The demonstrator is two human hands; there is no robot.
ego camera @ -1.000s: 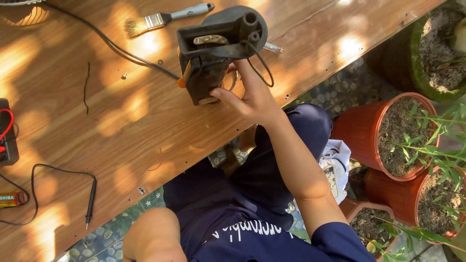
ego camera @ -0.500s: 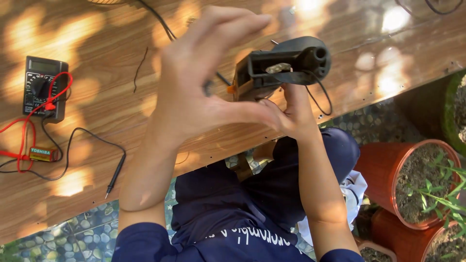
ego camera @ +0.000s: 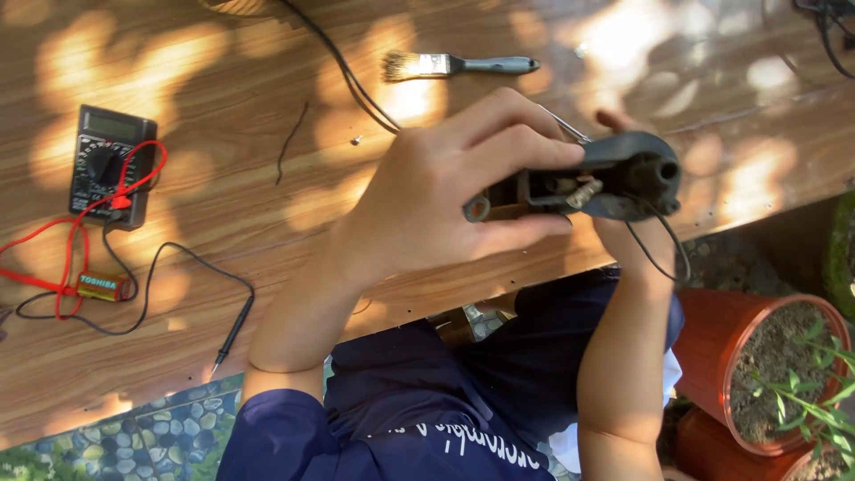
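Both hands gripped dark tool (ego camera: 614,178), axis 9-to-3; left hand (ego camera: 445,196) at 9, right hand (ego camera: 623,236) underneath at 6.

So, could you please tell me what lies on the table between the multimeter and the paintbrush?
In the head view, between the multimeter and the paintbrush lie a short dark wire scrap, a small screw and a black cable.

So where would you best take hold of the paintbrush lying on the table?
Grip the paintbrush by its grey handle, probably from above. It lies flat on the wooden table, handle pointing right with bare wood around it. The bristles at the left end are soft, and a black cable runs close beside them.
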